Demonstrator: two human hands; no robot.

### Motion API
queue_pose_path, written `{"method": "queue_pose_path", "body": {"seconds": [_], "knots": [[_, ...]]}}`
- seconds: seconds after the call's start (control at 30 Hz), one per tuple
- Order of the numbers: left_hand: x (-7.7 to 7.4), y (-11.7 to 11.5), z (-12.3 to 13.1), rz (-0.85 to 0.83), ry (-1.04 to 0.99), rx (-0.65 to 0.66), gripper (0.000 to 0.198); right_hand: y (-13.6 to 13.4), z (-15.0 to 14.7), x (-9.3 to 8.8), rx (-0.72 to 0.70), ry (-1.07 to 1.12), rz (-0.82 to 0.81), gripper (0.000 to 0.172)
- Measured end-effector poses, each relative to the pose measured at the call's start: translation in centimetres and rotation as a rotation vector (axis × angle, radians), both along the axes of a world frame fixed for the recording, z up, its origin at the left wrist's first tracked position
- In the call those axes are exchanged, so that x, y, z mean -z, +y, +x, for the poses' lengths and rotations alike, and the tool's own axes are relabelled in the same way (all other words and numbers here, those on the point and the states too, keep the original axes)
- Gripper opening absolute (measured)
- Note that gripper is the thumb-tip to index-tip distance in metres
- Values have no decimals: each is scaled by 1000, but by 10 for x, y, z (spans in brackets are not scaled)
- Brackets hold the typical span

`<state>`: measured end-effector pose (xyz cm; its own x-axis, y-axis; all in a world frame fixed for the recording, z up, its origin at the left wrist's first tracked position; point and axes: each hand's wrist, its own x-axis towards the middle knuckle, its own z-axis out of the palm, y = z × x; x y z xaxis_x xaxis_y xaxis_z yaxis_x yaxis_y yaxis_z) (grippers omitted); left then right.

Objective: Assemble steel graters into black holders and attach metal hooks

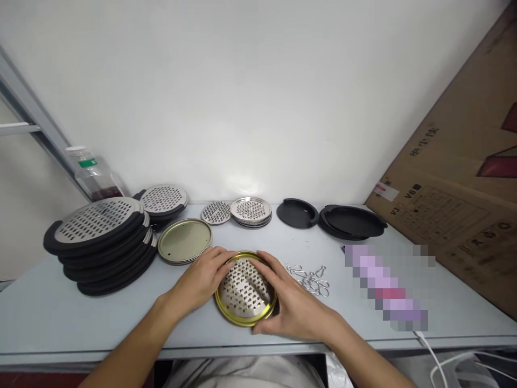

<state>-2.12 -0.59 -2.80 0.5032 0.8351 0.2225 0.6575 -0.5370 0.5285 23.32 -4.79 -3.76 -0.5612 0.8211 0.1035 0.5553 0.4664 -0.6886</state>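
Note:
A round metal grater (244,288) with a shiny gold rim is near the front edge of the table. My right hand (293,304) grips its right side, fingers over the upper rim and thumb at the lower edge. From the left, my left hand (205,275) holds the rim, with fingertips closed over the upper left edge and the perforated plate. Behind my left hand lies a stack of gold-coloured round lids (184,241). Right of the grater, several bent wire clips (311,281) lie loose in a small heap.
At left stand a tall stack of black-rimmed graters (97,226), a smaller stack (163,199) and a clear bottle (95,175). Perforated discs (251,210) and black round trays (353,221) line the wall. A pixelated object (383,288) with a white cable and a cardboard box (452,183) are right.

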Motion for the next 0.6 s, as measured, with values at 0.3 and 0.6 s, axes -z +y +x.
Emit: {"method": "queue_pose_path", "body": {"seconds": [0.3, 0.6], "knots": [[6, -22, -14, -221, 47, 139, 128, 6, 6, 1, 13, -154, 31, 126], [16, -22, -12, -173, 58, 139, 111, 4, 7, 2, -10, -213, 126, 112]]}}
